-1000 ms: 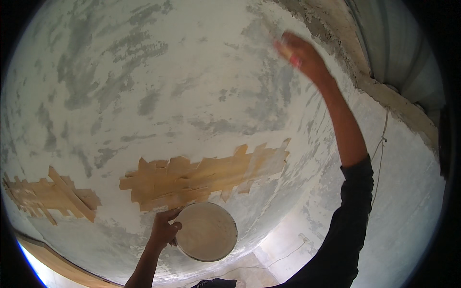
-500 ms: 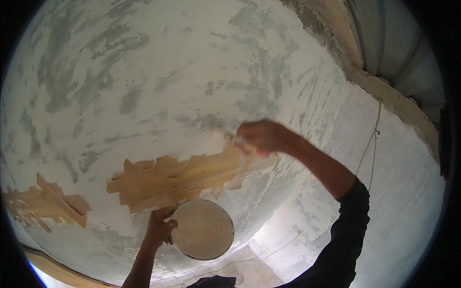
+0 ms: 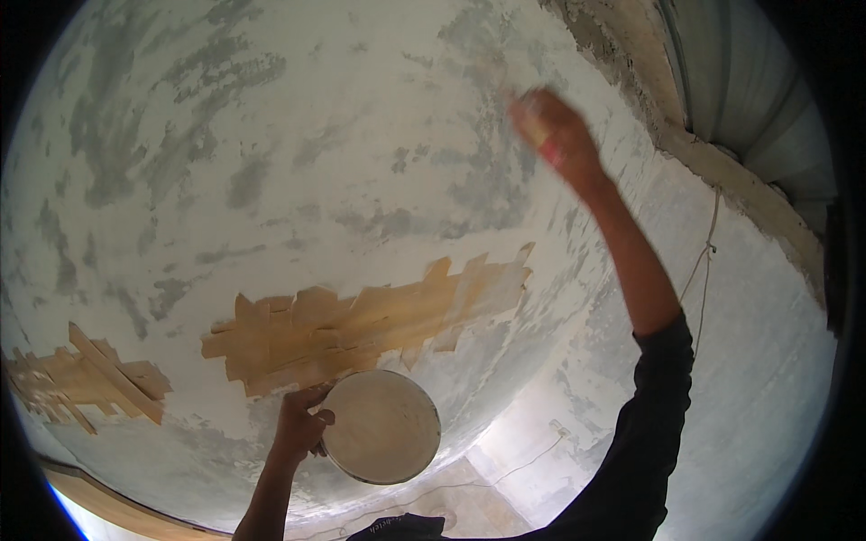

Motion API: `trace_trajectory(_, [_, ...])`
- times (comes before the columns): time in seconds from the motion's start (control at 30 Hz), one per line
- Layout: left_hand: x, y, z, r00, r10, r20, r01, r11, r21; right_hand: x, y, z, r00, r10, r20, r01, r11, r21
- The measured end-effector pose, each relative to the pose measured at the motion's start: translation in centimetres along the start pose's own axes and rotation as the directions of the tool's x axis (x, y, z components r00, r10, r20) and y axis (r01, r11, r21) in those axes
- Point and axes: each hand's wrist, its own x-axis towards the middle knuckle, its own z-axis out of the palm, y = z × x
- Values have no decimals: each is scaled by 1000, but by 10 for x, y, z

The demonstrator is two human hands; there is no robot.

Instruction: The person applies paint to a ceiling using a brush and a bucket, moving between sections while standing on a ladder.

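Seemingly partway, grips round container [image 3: 383,428] by rim with left hand [image 3: 300,424] just below long tan patch [image 3: 334,329] and clutches blurred handle [image 3: 548,147] in right hand [image 3: 566,133] well above it, with pale coat [image 3: 352,108] widespread but grey blotches [image 3: 245,185] uncovered.

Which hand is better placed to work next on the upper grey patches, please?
Probably the right hand: it is raised beside those grey patches, gripping a blurred tool. The left hand is lower, holding the round container.

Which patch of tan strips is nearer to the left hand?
The larger-looking patch, just above the left hand; the smaller patch lies apart, toward the left edge.
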Motion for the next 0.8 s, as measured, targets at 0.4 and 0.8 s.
trace_trajectory(0.4, [1, -14, -5, 999, -40, -13, 40, 999, 24, -102, -132, 9, 966, 152, 207, -253, 702, 666])
trace_trajectory(0.8, [-8, -18, -3, 999, 9, -41, -10, 1000, -25, -238, -146, 61, 681, 709, 182, -648, 469, 599])
